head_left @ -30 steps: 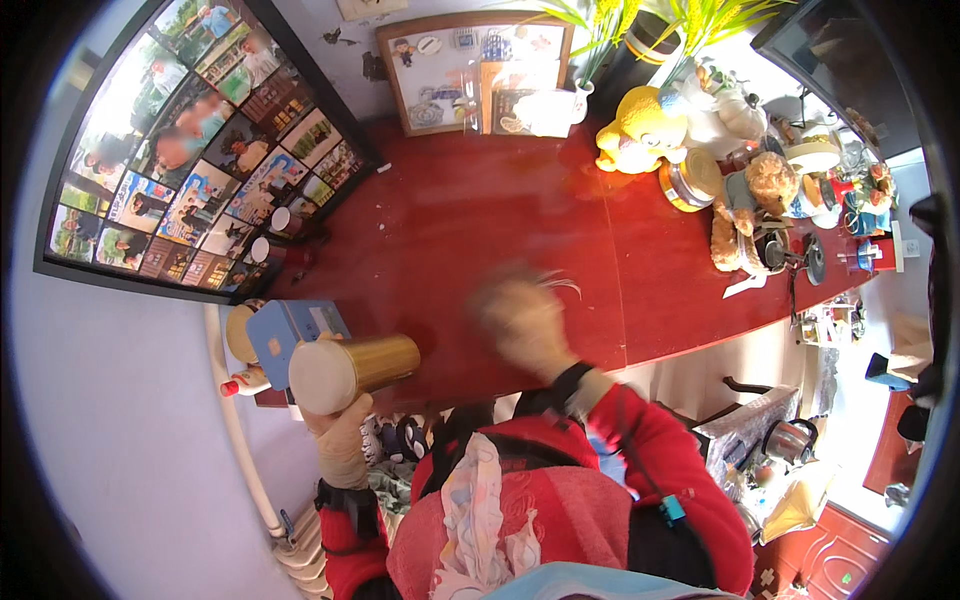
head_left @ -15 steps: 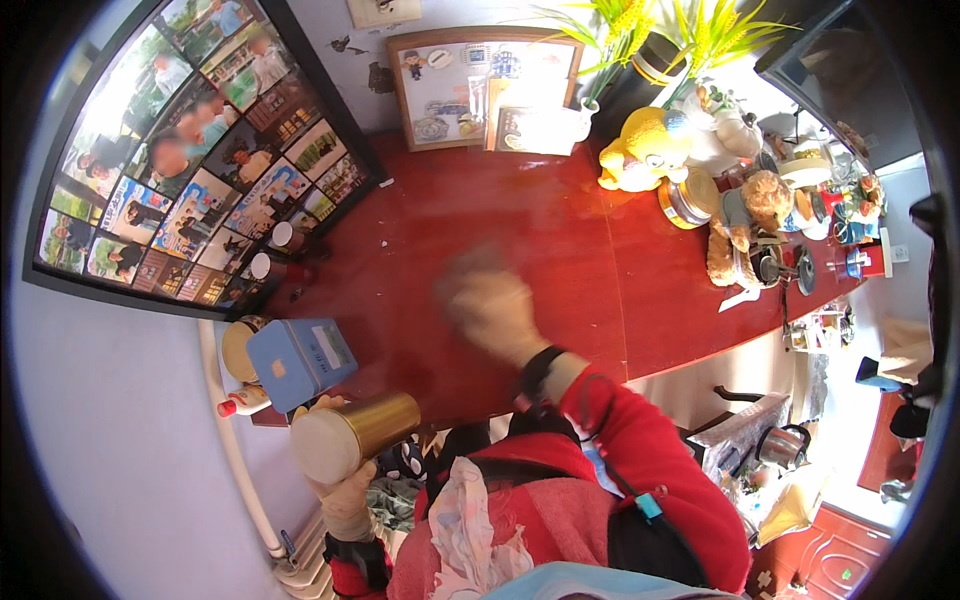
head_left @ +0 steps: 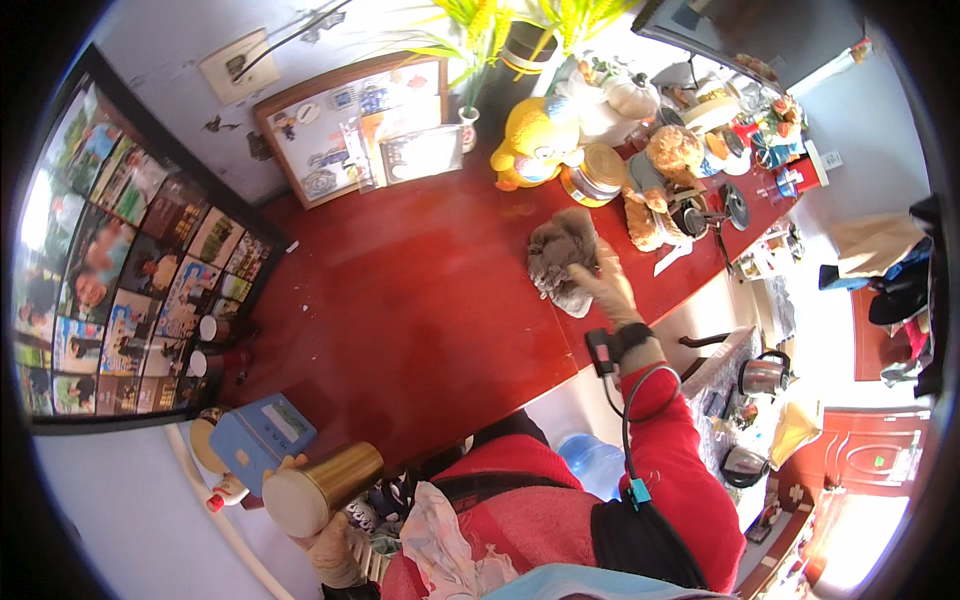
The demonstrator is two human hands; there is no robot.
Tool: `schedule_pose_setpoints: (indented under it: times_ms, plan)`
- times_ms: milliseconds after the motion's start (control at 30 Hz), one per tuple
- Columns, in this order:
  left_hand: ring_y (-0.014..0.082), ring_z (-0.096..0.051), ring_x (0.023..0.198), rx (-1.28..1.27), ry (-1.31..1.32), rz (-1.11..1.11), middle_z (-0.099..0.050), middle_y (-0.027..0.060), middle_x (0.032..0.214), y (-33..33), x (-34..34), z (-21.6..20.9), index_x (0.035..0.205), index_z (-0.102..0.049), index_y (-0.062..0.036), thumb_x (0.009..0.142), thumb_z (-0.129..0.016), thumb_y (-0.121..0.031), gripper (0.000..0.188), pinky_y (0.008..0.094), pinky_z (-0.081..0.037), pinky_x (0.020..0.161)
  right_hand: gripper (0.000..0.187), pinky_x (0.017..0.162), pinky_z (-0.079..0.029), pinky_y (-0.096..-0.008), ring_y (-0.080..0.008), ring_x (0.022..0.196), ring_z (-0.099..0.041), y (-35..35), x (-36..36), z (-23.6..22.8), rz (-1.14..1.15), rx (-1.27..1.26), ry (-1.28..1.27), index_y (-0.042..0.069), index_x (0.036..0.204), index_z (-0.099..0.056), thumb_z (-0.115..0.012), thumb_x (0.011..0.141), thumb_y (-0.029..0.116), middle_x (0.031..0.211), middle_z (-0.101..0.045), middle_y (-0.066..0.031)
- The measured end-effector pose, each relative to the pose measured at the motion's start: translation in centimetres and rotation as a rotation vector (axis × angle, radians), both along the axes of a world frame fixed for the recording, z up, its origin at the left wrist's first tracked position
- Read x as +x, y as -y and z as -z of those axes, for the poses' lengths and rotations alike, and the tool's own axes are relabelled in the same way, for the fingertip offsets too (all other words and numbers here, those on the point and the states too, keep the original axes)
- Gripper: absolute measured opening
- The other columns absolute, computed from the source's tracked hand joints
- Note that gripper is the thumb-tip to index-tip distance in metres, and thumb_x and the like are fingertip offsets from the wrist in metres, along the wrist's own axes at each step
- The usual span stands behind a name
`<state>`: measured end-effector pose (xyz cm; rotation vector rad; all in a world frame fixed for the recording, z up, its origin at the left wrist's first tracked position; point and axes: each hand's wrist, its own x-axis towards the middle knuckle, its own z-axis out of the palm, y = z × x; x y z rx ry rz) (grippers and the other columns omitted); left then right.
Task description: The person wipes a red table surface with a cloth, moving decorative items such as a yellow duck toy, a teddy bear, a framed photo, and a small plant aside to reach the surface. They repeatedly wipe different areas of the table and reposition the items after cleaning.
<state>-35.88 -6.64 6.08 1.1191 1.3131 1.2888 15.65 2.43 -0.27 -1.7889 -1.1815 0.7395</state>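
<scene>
My left hand is wrapped round a gold cylindrical canister with a pale round end. It holds the canister tilted at the near left, beside a blue box. On the right part of the glossy red table, my right hand presses a crumpled grey-brown cloth against the surface. Its fingers lie over the cloth's right edge, and the fingertips partly hide in the folds.
Beyond the cloth stand a yellow plush toy, a gold-lidded jar and a brown teddy bear. A large photo frame stands at the left. A smaller picture frame leans on the back wall.
My right hand has moved right across the table with the cloth, which now shows clearly instead of blurred. The view has shifted to the right. My left hand keeps hold of the canister.
</scene>
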Motion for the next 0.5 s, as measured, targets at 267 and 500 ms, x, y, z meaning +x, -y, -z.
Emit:
schedule_pose_setpoints:
  times_ms: [267,500]
  plan:
    - [0.0298,-0.046,0.13,0.032,0.063,0.14,-0.048,0.0157,0.142,-3.4,3.3,0.9,0.153,-0.026,-0.0042,0.061,-0.093,-0.029,0.117,0.0453,-0.036,0.112,0.038,0.092,-0.049,-0.0405,-0.0268,0.105,-0.063,-0.2,-17.3,6.9,-0.551,0.302,0.21,0.017,0.107,-0.073,-0.072,0.071,0.006,0.092,-0.068,-0.0118]
    - [0.0309,-0.046,0.131,-0.029,0.072,0.19,-0.046,0.0147,0.143,-5.1,4.6,1.0,0.153,-0.025,-0.0066,0.058,-0.094,-0.04,0.122,0.0473,-0.037,0.113,0.036,0.08,-0.057,-0.0358,-0.0188,0.093,-0.067,7.7,-1.8,3.8,0.121,0.088,-0.45,0.009,0.114,-0.065,-0.066,0.08,-0.002,0.1,-0.069,-0.0064]
